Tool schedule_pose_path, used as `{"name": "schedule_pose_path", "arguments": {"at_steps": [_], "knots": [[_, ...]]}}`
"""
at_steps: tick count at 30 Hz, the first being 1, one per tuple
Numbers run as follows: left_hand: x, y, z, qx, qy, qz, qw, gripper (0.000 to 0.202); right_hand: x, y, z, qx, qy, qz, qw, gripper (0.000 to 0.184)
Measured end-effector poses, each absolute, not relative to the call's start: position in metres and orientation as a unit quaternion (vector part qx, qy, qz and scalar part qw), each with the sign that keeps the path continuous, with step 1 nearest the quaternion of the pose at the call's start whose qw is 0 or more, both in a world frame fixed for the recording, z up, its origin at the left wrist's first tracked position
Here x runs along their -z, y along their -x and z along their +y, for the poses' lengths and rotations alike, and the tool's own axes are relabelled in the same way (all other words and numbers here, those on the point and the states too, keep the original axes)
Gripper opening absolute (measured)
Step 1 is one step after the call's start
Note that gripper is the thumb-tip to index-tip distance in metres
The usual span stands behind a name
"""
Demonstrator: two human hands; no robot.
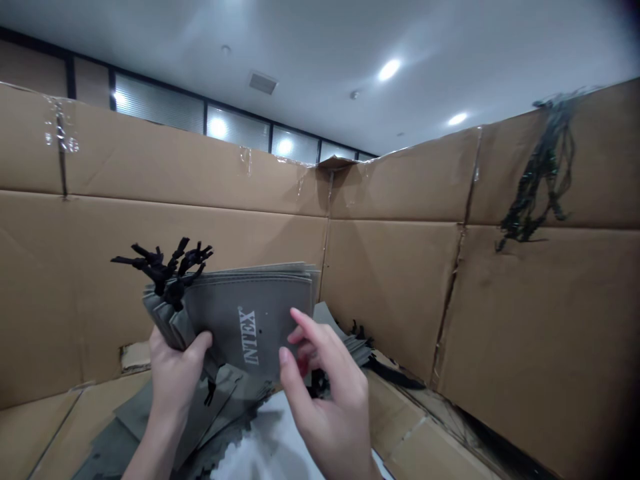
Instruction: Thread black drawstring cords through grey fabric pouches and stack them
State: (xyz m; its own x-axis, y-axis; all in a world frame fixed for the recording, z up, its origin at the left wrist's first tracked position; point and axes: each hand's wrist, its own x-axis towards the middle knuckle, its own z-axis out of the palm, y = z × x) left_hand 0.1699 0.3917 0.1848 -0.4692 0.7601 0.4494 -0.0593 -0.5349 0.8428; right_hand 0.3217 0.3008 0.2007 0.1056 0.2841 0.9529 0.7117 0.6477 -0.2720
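My left hand (175, 373) grips a stack of grey fabric pouches (240, 313) printed INTEX, held upright by its left end. Knotted black drawstrings (165, 263) stick up from the top left of the stack. My right hand (325, 393) is just right of the stack, fingers apart and slightly curled, fingertips touching or nearly touching the front pouch's right edge; it holds nothing. More grey pouches (150, 427) lie flat below both hands, and a few more (355, 347) lie behind my right hand.
Tall brown cardboard walls (390, 280) enclose the space on the left, back and right. A bundle of black cords (540, 173) hangs over the right wall's top edge. A white sheet (270, 440) lies under the hands. Cardboard flaps (425, 440) cover the floor.
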Motion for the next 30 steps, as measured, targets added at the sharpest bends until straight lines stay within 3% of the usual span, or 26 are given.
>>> {"name": "schedule_pose_path", "arguments": {"at_steps": [2,6,8,10,13,14,18,21,24,27,29,30], "knots": [[-0.186,-0.169,0.391,-0.757,-0.462,0.397,0.235,0.023,-0.199,-0.323,0.304,0.121,0.406,-0.663,0.618,0.050],[-0.189,-0.169,0.387,-0.753,-0.507,0.387,0.160,0.022,-0.198,-0.328,0.307,0.055,0.523,-0.684,0.506,0.022],[-0.191,-0.169,0.385,-0.748,-0.519,0.388,0.141,0.022,-0.200,-0.329,0.306,0.063,0.548,-0.677,0.487,0.029],[-0.192,-0.170,0.383,-0.743,-0.527,0.388,0.139,0.024,-0.202,-0.327,0.304,0.070,0.506,-0.674,0.534,0.020],[-0.193,-0.172,0.382,-0.742,-0.531,0.382,0.147,0.030,-0.204,-0.326,0.305,0.018,0.408,-0.689,0.599,0.056],[-0.192,-0.172,0.382,-0.740,-0.531,0.384,0.148,0.032,-0.204,-0.327,0.307,-0.017,0.401,-0.695,0.596,0.061],[-0.192,-0.171,0.384,-0.730,-0.527,0.411,0.140,0.030,-0.205,-0.343,0.316,-0.143,0.500,-0.685,0.511,0.023],[-0.192,-0.171,0.385,-0.719,-0.533,0.425,0.135,0.029,-0.208,-0.352,0.315,-0.099,0.495,-0.628,0.593,0.022],[-0.192,-0.172,0.385,-0.711,-0.544,0.425,0.137,0.028,-0.208,-0.353,0.315,-0.081,0.377,-0.662,0.643,0.043],[-0.192,-0.173,0.385,-0.707,-0.549,0.422,0.141,0.024,-0.204,-0.349,0.320,-0.131,0.449,-0.721,0.511,0.032],[-0.191,-0.173,0.386,-0.707,-0.547,0.426,0.140,0.023,-0.202,-0.347,0.321,-0.111,0.563,-0.705,0.417,0.014],[-0.191,-0.173,0.386,-0.707,-0.547,0.427,0.138,0.024,-0.203,-0.346,0.320,-0.096,0.594,-0.691,0.401,0.015]]}}
